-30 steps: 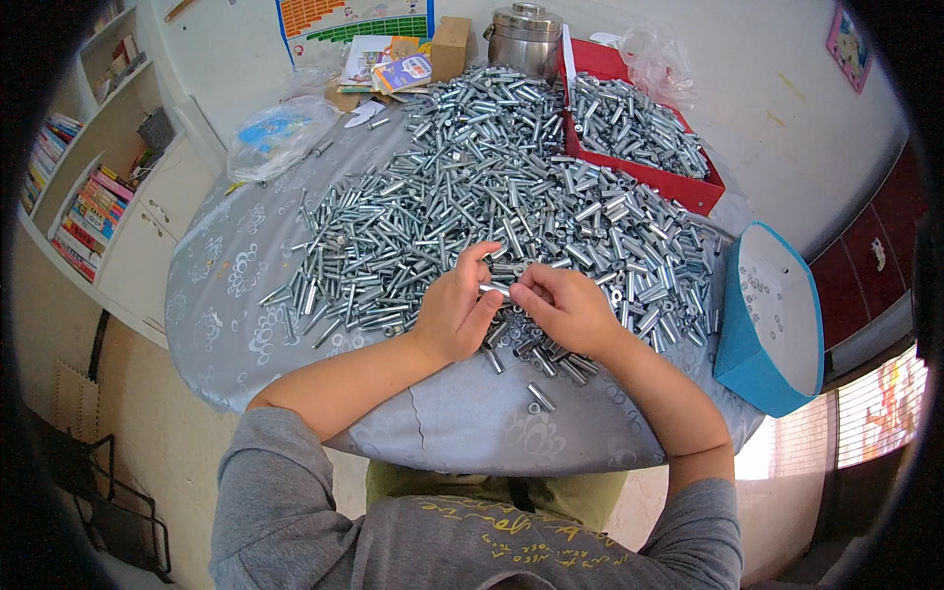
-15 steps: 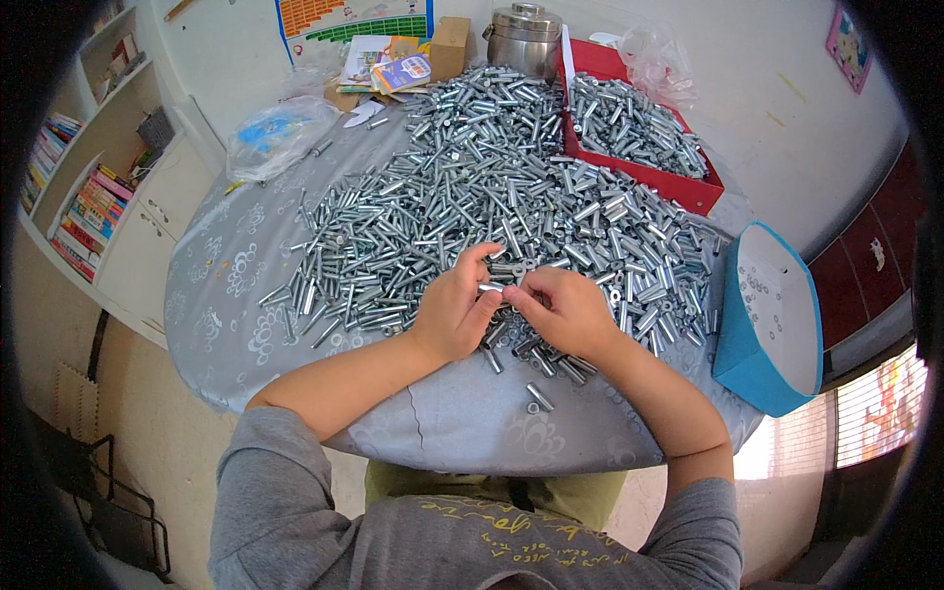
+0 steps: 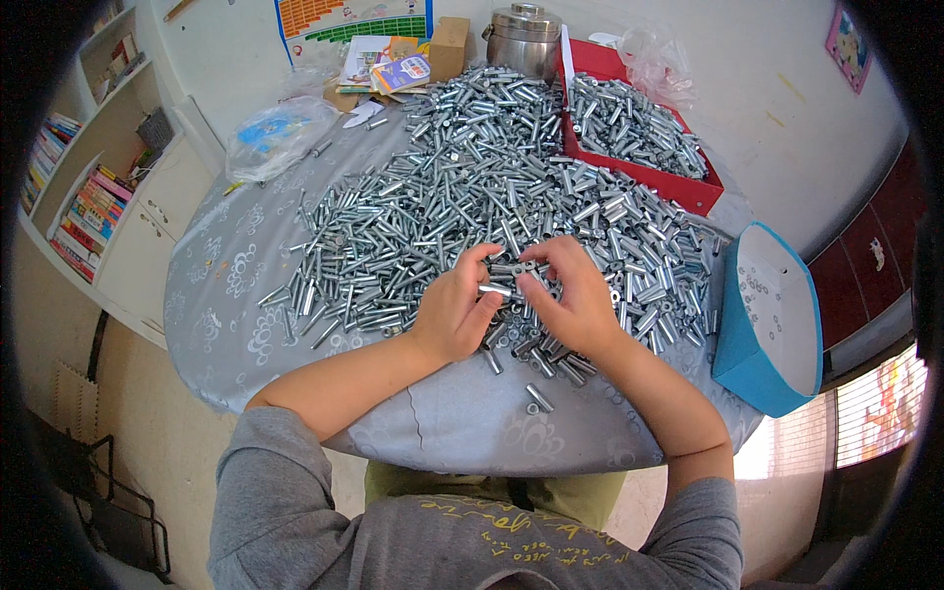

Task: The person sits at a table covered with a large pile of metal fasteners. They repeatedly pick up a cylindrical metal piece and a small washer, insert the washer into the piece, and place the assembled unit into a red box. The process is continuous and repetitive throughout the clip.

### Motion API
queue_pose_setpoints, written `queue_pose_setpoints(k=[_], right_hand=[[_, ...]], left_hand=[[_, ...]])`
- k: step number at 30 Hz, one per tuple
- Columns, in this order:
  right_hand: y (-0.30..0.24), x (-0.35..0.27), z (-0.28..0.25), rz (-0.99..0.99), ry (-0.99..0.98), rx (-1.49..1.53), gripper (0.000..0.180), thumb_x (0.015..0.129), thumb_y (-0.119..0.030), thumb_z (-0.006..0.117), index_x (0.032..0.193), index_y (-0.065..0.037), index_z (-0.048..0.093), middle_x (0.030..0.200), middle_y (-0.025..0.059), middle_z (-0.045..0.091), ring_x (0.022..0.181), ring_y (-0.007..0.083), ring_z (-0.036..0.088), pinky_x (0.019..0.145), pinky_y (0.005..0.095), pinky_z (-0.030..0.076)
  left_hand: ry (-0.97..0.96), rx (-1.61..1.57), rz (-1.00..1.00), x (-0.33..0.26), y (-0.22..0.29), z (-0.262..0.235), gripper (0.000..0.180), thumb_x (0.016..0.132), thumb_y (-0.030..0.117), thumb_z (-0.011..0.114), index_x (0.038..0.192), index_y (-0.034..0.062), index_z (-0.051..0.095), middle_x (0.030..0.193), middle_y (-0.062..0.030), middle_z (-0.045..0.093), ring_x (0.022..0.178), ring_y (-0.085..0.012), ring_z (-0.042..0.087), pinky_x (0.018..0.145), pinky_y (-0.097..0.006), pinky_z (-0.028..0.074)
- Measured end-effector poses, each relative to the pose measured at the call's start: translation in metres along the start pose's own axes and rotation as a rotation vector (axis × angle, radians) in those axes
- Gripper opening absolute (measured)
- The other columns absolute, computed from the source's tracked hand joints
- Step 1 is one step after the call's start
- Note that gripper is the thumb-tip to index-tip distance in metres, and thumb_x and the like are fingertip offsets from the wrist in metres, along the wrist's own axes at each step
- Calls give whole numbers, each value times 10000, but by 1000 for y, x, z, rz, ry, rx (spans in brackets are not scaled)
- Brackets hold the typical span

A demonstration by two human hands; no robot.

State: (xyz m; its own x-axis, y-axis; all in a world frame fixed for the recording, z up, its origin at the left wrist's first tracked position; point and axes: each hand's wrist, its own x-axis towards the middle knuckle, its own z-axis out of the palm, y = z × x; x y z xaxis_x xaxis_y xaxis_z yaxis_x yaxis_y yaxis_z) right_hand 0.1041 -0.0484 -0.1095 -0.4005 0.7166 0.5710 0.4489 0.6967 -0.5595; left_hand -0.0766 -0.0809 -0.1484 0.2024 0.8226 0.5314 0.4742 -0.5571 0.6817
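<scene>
Metal tubes (image 3: 393, 236), masses of them, in one great heap in front of the red box (image 3: 641, 177) and to its left, and I'm calling sides as the person faces it! They sprawl over the biggest thing by me, a round grey-covered table (image 3: 221, 305), which carries the red box toward its far side. Well off to the left of the red box stands a white bookshelf (image 3: 157, 202) with rows of coloured books (image 3: 93, 214). And the red box itself is piled up with more of these shiny pieces (image 3: 629, 123). Nearer the person than the red box, and to its right, a blue bin (image 3: 736, 344) shows its pale inside, small ring shapes (image 3: 777, 305) on it. Just left of the red box's far end, a steel pot (image 3: 521, 47); well to the left, a clear plastic bag (image 3: 275, 146).

Now the hands, both on the person's side of the red box! Left hand (image 3: 454, 310): fingers curled, one bright tube (image 3: 496, 289) held at the thumb. Right hand (image 3: 580, 307), just beside it: thumb and forefinger parted; whether it touches any piece, I can't tell. And smallest, nearest the person from the red box, a stray tube (image 3: 540, 397) with a little ring (image 3: 532, 408) beside it.
</scene>
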Motion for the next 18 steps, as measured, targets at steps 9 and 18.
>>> queue_pose_setpoints(k=[9,18], right_hand=[[3,-3,3,-138,-195,-98,127,755,-176,648,842,-86,666,830,59,597,763,266,582,642,361,477],[33,15,-18,-197,10,-348,134,739,-179,660,824,-76,668,848,74,601,793,267,580,677,366,472]], left_hand=[[-14,24,68,2,-1,3,573,896,434,428,1222,-30,347,688,-108,500,606,-289,512,556,-378,385],[167,50,68,3,-8,6,640,885,413,457,1230,-99,289,707,-111,492,621,-279,478,616,-374,375]])
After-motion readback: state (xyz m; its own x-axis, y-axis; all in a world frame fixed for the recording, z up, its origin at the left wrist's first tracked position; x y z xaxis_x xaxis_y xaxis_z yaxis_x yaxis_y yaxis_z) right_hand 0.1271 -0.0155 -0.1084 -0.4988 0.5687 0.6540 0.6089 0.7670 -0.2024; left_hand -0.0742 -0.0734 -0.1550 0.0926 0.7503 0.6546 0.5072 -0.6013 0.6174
